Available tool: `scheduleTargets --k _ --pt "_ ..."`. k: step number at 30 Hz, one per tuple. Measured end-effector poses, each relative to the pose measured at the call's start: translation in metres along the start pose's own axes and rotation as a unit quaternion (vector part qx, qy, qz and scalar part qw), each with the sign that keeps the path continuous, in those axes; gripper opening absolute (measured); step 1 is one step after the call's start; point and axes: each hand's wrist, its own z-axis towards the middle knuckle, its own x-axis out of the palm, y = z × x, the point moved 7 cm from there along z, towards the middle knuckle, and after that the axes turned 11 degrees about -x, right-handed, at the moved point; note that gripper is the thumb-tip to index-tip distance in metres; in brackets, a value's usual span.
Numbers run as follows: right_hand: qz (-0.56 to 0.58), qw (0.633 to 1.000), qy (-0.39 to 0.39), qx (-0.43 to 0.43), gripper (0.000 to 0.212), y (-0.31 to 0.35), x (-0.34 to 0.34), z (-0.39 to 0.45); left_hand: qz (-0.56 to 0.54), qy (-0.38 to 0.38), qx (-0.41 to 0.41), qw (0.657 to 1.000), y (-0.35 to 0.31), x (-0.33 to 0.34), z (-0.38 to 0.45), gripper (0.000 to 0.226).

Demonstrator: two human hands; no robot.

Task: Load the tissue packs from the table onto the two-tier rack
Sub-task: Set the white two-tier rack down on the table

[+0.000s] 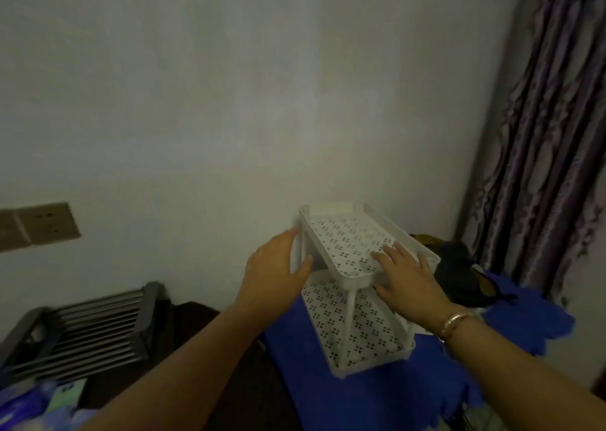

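A white two-tier rack (354, 299) stands on a blue cloth (360, 394) covering the counter, set close to a plain pale wall (229, 102). Both perforated tiers show no load. The left hand (273, 275) holds the rack's left side, fingers reaching behind the upper tier's left edge and the thumb lying against the near-left post, a loose, fairly wide grip. The right hand (405, 275) rests on the near-right corner of the upper tier, fingers spread flat over the perforated tray and the thumb tucked just under its near rim. A gold bracelet (454, 324) circles the right wrist. Tissue packs (36, 404), blurred in blue and green wrapping, lie at the near-left edge of the view, well apart from the rack. Beyond them sits a dark slatted frame (88, 329). A brown wall socket (36, 227) is mounted at far left. A dark bundle (459, 273) lies just right of the rack, beside patterned curtains (551, 135).
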Motion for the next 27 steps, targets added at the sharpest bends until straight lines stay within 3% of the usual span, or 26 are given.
scheduleTargets --k 3,5,9,13,17,21,27 --pt "-0.078 0.997 -0.003 -0.023 0.023 -0.009 0.015 0.013 -0.011 0.029 -0.031 0.999 0.012 0.023 0.004 0.06" --pt "-0.09 0.996 -0.018 -0.02 0.013 -0.008 0.015 0.016 -0.025 0.057 -0.059 0.996 0.02 0.033 0.004 0.059" --pt "-0.095 0.992 -0.043 -0.072 0.013 0.02 0.009 0.016 -0.06 0.097 -0.073 0.991 0.019 0.036 -0.005 0.054" --pt "-0.03 0.988 -0.051 -0.143 0.014 0.073 -0.006 0.004 -0.15 0.128 -0.112 0.974 0.017 0.028 -0.023 0.046" --pt "0.021 0.979 -0.069 -0.189 0.013 0.131 -0.025 -0.015 -0.225 0.106 -0.173 0.953 0.044 0.001 -0.047 0.052" --pt "0.015 0.968 -0.045 -0.245 0.014 0.19 -0.026 -0.035 -0.292 0.116 -0.23 0.921 0.077 -0.024 -0.079 0.041" --pt "0.019 0.961 -0.045 -0.272 0.02 0.241 -0.004 -0.07 -0.322 0.1 -0.241 0.91 0.122 -0.045 -0.128 0.028"
